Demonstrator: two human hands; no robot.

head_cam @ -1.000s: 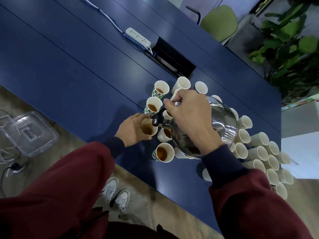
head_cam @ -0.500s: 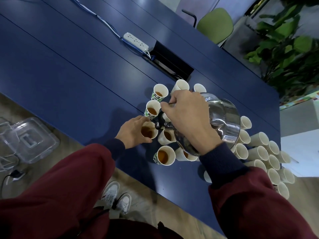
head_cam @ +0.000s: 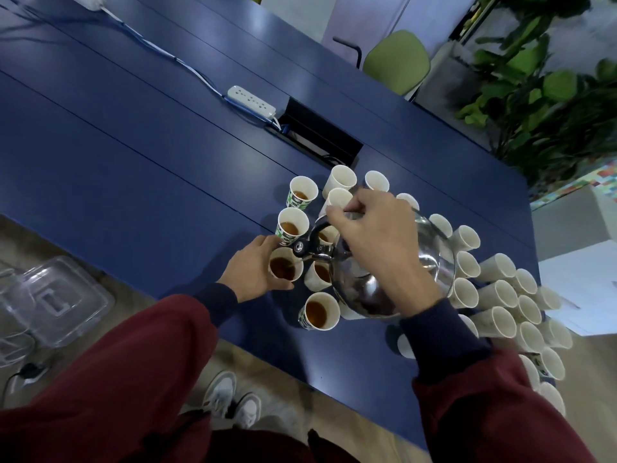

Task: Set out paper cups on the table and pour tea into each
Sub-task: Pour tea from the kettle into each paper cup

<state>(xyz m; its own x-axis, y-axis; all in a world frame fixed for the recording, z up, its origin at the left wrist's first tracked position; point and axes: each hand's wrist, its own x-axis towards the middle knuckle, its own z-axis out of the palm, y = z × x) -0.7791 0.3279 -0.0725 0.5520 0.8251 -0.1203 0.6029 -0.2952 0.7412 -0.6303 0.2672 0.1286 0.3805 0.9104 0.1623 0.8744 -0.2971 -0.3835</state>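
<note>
My right hand (head_cam: 377,242) grips the handle of a shiny steel kettle (head_cam: 430,265), tilted with its spout (head_cam: 309,243) over a paper cup (head_cam: 285,268). A thin stream of tea runs into that cup, which holds dark tea. My left hand (head_cam: 255,269) holds this cup at its side on the blue table (head_cam: 133,155). Several other cups with tea (head_cam: 319,310) stand around it. Empty white cups (head_cam: 497,295) crowd the table at the right, several partly hidden by the kettle and my right arm.
A white power strip (head_cam: 252,100) with its cable lies on the table by a black cable box (head_cam: 320,137). A green chair (head_cam: 397,61) and plants (head_cam: 541,91) stand beyond the table. On the floor at left lies a clear plastic lid (head_cam: 55,299).
The view has shifted, so the cups and kettle sit a little lower in the frame. The cup under the spout holds more tea than a second ago. Both hands keep their hold.
</note>
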